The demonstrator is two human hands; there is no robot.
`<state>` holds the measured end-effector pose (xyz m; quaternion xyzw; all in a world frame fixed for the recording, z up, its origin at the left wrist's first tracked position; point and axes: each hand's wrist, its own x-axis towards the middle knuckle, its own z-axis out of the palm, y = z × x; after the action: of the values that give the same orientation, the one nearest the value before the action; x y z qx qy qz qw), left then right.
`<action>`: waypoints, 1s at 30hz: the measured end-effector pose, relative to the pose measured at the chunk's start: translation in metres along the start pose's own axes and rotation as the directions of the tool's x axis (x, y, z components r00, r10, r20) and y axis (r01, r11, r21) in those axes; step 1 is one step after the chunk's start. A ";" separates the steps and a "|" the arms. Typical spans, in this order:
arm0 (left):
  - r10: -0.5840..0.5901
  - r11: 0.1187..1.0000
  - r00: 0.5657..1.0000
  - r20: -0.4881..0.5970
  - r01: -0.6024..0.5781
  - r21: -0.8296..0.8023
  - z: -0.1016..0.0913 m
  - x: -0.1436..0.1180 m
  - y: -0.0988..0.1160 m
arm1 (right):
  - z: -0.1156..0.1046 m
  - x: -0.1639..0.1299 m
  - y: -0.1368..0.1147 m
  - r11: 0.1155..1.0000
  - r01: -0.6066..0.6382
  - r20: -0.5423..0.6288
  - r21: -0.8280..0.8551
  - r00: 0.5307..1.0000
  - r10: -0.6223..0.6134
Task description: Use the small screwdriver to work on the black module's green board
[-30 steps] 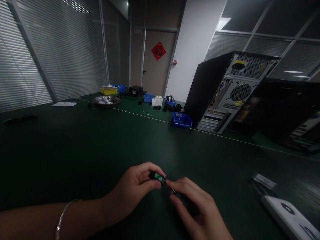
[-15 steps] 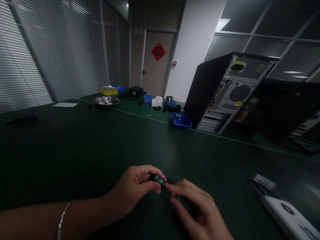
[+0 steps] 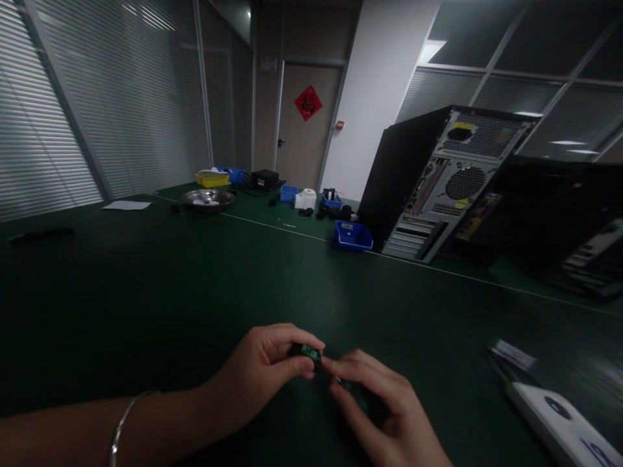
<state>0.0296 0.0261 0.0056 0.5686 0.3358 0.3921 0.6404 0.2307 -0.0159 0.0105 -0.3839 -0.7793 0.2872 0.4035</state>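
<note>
My left hand (image 3: pixel 263 376) pinches a small green circuit part (image 3: pixel 308 353) between thumb and forefinger, low over the dark green table (image 3: pixel 195 285). A thin bracelet sits on that wrist. My right hand (image 3: pixel 384 408) meets it from the right, its fingertips closed on the part's right end, where a small dark piece is hard to make out. Both hands are near the table's front edge.
A black computer tower (image 3: pixel 438 181) stands at the back right, rear panel showing. A blue bin (image 3: pixel 353 235) lies before it. A metal bowl (image 3: pixel 207 198), yellow tray (image 3: pixel 212 178) and small items sit far back. A white flat device (image 3: pixel 564 421) lies at the front right.
Both hands have sunk slightly toward the table and stayed joined on the small part. The view has shifted a little.
</note>
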 end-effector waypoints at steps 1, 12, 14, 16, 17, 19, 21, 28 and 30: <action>0.016 1.000 1.000 -0.001 -0.016 0.003 0.000 0.000 -0.001 | 0.000 0.000 -0.001 1.000 0.015 -0.001 -0.005 1.000 -0.015; -0.008 1.000 1.000 -0.007 0.008 0.007 0.000 0.000 0.004 | 0.001 0.001 -0.003 0.999 -0.038 -0.011 0.032 0.999 0.038; -0.009 1.000 1.000 -0.010 0.009 0.007 0.000 0.000 0.004 | 0.002 0.001 -0.002 0.999 -0.038 -0.017 0.039 0.999 0.038; -0.010 1.000 1.000 -0.012 0.010 0.001 0.000 0.000 0.004 | 0.003 0.000 -0.001 0.999 -0.033 -0.038 0.039 0.999 0.034; -0.014 1.000 1.000 -0.012 0.014 -0.004 0.001 0.000 0.004 | 0.003 0.000 -0.001 0.999 -0.031 -0.047 0.038 0.998 0.032; -0.024 1.000 1.000 -0.013 0.024 -0.018 0.001 0.000 0.004 | 0.003 -0.001 0.000 0.998 -0.045 -0.052 0.032 0.998 0.047; -0.028 0.999 1.000 -0.011 0.028 -0.025 0.002 0.000 0.005 | 0.003 -0.001 -0.001 0.997 -0.067 -0.037 0.024 0.997 0.068; -0.023 1.000 1.000 -0.011 0.024 0.014 0.001 -0.001 0.003 | -0.001 0.001 -0.005 1.000 -0.022 0.005 0.003 1.000 0.022; -0.012 1.000 1.000 0.000 0.012 0.007 0.001 -0.002 0.002 | 0.000 0.001 -0.005 1.000 0.004 0.000 0.005 1.000 -0.004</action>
<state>0.0294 0.0244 0.0077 0.5690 0.3406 0.3872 0.6406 0.2289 -0.0177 0.0146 -0.3811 -0.7795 0.2883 0.4049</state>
